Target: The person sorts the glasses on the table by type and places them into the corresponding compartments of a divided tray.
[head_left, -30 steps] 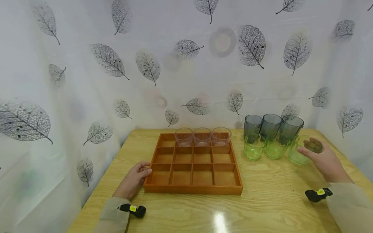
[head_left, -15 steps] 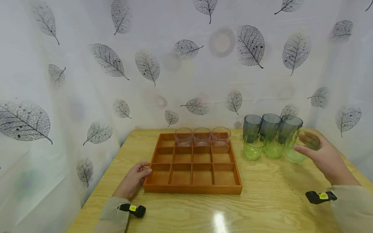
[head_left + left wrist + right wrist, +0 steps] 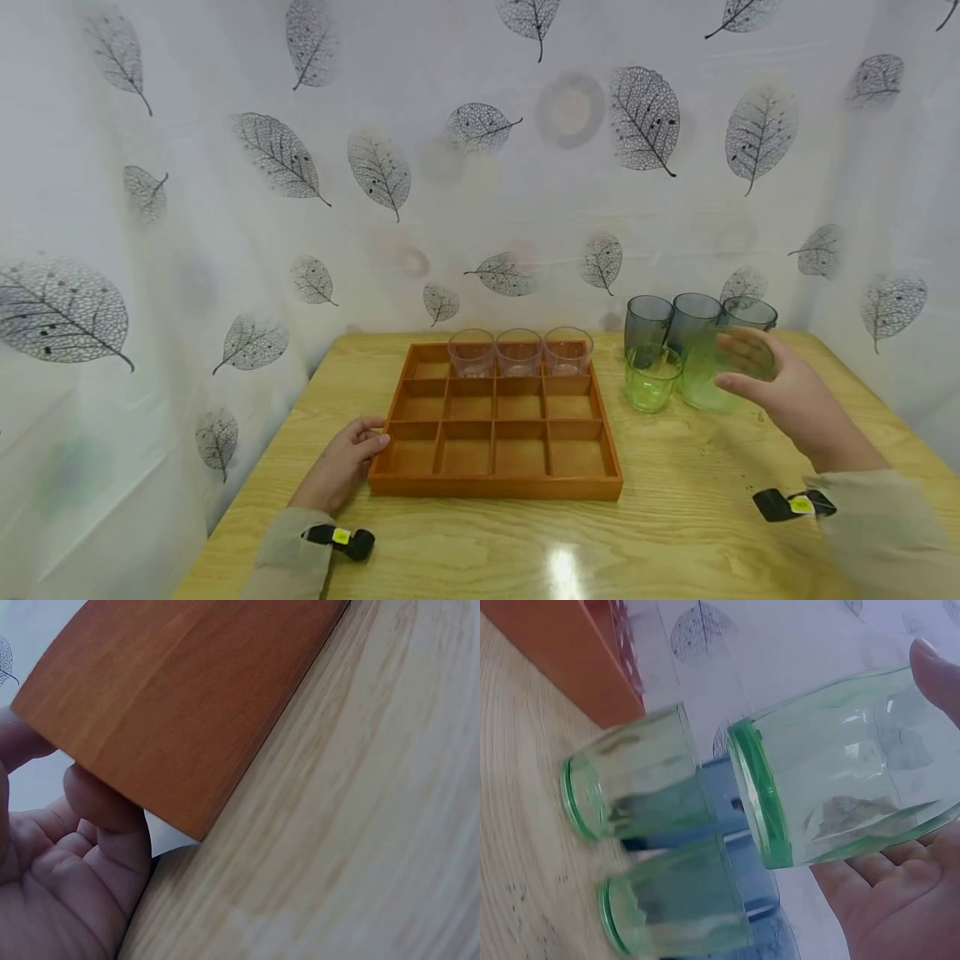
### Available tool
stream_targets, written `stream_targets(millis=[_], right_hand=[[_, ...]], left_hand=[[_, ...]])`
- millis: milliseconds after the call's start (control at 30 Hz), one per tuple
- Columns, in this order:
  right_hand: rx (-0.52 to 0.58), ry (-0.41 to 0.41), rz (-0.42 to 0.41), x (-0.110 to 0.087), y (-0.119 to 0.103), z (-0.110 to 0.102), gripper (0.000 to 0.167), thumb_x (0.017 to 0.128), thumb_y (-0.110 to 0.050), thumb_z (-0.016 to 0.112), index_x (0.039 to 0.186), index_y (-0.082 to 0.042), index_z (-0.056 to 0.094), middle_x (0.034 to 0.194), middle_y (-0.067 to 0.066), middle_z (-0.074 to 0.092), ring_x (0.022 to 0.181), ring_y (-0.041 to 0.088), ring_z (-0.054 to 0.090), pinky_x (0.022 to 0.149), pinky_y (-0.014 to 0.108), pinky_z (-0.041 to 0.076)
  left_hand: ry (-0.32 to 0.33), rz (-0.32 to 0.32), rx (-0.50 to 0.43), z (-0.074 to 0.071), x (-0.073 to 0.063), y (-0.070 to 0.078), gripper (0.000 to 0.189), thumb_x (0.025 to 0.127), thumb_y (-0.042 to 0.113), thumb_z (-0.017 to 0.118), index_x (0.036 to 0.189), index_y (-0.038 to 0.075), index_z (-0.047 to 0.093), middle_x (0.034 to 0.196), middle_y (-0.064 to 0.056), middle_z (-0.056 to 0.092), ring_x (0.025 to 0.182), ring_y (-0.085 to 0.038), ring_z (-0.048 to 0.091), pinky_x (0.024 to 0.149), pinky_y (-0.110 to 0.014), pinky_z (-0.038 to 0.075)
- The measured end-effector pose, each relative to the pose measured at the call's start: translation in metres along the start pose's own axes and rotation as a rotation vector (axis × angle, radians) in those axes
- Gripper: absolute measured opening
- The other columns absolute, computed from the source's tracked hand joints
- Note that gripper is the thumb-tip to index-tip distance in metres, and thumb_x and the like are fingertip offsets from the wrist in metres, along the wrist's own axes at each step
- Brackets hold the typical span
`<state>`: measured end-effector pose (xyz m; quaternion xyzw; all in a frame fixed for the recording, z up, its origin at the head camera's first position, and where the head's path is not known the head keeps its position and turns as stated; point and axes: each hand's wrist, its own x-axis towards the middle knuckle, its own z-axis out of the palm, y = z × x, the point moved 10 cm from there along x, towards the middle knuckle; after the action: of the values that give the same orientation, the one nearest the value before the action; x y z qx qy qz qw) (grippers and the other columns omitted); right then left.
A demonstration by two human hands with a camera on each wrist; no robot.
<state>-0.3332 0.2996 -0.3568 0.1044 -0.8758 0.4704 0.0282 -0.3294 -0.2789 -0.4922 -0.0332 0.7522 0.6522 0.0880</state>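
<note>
In the head view my left hand (image 3: 341, 462) holds the left side of an orange-brown wooden compartment tray (image 3: 498, 487), its thumb tip at the rim. The left wrist view has my bent fingers against the end of the tray's wall (image 3: 172, 712). My right hand (image 3: 787, 400) grips a clear green glass (image 3: 840, 772), tilted, its thick base toward the other glasses. Two more green glasses (image 3: 649, 780) stand below it in the right wrist view. In the head view the held glass, blurred, overlaps one of them; the leftmost green glass (image 3: 652, 387) shows plainly.
Three clear pinkish glasses (image 3: 519, 354) sit in the tray's back row. Three dark grey-blue glasses (image 3: 696, 317) stand behind the green ones on the wooden table (image 3: 690, 533). A leaf-printed white curtain (image 3: 510, 200) hangs close behind the table.
My right hand has moved left with the rightmost green glass, bringing it over the middle green one. My left hand and the tray have stayed put.
</note>
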Motion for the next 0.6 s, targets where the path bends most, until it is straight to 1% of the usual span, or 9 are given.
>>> stream_targets(millis=[167,367,467,533,600], right_hand=[[0.051,-0.037,-0.033,0.005,-0.016,0.017,0.081,0.102,-0.027,0.063,0.163,-0.018,0.011,0.162,0.010,0.031,0.140,0.027,0.038,0.086,0.012,0.043],[0.100,-0.062,-0.083,0.011,-0.037,0.040,0.079,0.102,-0.023,0.065,0.162,-0.016,0.015,0.160,0.009,0.035,0.139,0.029,0.040,0.088,0.015,0.046],[0.125,-0.084,-0.091,0.014,-0.047,0.051,0.079,0.101,-0.025,0.066,0.162,-0.014,0.017,0.160,0.008,0.036,0.141,0.033,0.038,0.089,0.015,0.046],[0.146,-0.099,-0.107,0.017,-0.054,0.058,0.079,0.100,-0.023,0.067,0.161,-0.012,0.018,0.159,0.009,0.037,0.142,0.033,0.036,0.090,0.015,0.045],[0.157,-0.115,-0.114,0.020,-0.059,0.065,0.079,0.099,-0.024,0.068,0.161,-0.013,0.019,0.159,0.008,0.037,0.143,0.034,0.035,0.092,0.017,0.045]], left_hand=[[-0.005,0.008,-0.007,0.001,0.000,0.001,0.046,0.104,0.017,0.059,0.142,-0.003,0.040,0.104,-0.006,0.055,0.082,-0.014,0.050,0.067,-0.024,0.043],[-0.011,0.010,-0.009,0.001,0.000,0.000,0.046,0.104,0.016,0.058,0.142,-0.003,0.040,0.104,-0.005,0.055,0.083,-0.014,0.050,0.068,-0.024,0.043],[-0.004,0.007,-0.011,0.001,0.000,0.000,0.045,0.104,0.015,0.058,0.141,-0.003,0.041,0.104,-0.005,0.055,0.083,-0.014,0.050,0.068,-0.024,0.043],[-0.002,0.006,-0.015,0.001,0.000,0.000,0.044,0.104,0.014,0.058,0.141,-0.003,0.041,0.103,-0.006,0.055,0.084,-0.015,0.051,0.069,-0.024,0.044],[0.001,0.005,-0.017,0.001,0.000,0.000,0.044,0.104,0.014,0.058,0.141,-0.003,0.041,0.104,-0.007,0.055,0.084,-0.015,0.051,0.068,-0.024,0.044]])
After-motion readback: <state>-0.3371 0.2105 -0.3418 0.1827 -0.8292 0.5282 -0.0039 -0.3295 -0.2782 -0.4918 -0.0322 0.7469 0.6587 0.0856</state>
